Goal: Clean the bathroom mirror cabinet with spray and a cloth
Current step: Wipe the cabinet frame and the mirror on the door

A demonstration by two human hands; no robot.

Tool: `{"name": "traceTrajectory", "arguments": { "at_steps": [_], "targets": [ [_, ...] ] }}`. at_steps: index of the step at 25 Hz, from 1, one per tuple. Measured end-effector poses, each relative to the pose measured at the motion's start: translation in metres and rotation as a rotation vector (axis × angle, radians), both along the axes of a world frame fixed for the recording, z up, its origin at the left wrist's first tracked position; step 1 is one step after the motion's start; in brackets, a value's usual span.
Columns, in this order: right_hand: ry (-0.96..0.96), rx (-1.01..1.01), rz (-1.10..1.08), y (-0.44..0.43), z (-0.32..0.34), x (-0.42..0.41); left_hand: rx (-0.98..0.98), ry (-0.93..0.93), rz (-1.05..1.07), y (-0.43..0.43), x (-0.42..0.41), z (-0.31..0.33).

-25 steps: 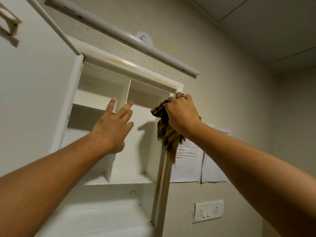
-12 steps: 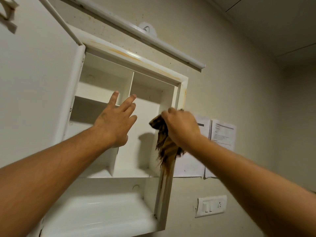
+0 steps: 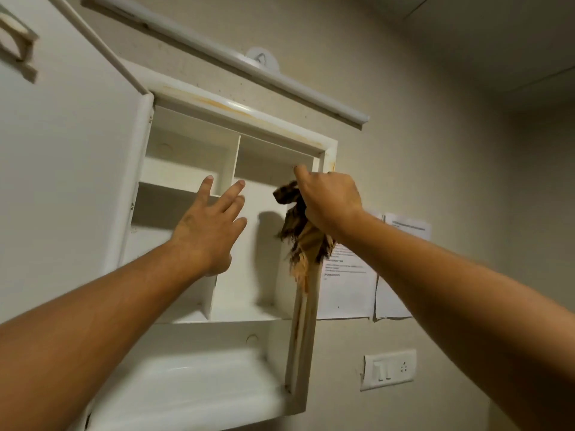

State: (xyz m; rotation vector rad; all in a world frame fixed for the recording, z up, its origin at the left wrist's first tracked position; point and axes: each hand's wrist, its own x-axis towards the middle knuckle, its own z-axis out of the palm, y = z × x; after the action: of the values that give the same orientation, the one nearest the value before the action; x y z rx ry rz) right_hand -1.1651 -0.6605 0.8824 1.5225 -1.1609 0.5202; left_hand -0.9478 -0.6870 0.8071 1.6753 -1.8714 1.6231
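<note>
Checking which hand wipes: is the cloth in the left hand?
No, the right hand grips the brown cloth by the mirror cabinet frame's right edge; the left hand is empty, fingers spread.

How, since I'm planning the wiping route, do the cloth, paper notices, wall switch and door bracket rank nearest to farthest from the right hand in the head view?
1. cloth, gripped by the right hand.
2. paper notices, just below and right of it.
3. wall switch, lower right, well beneath the notices.
4. door bracket, far upper left.
</note>
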Motion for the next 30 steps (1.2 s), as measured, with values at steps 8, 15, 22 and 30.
{"name": "traceTrajectory", "arguments": {
  "at_steps": [8,15,22,30],
  "targets": [
    [0.000,0.514,0.044,0.003,-0.219,-0.014,-0.020,-0.023,0.041,0.003,-0.002,-0.013],
    [0.148,0.328,0.028,0.002,-0.148,-0.021,-0.028,-0.018,0.058,0.003,-0.003,-0.051],
    [0.164,0.509,0.047,0.006,-0.212,-0.016,-0.048,-0.010,0.039,-0.001,-0.001,-0.058],
    [0.217,0.212,-0.016,-0.002,-0.112,-0.017,-0.056,0.020,-0.004,0.000,0.001,-0.058]
  ]
}}
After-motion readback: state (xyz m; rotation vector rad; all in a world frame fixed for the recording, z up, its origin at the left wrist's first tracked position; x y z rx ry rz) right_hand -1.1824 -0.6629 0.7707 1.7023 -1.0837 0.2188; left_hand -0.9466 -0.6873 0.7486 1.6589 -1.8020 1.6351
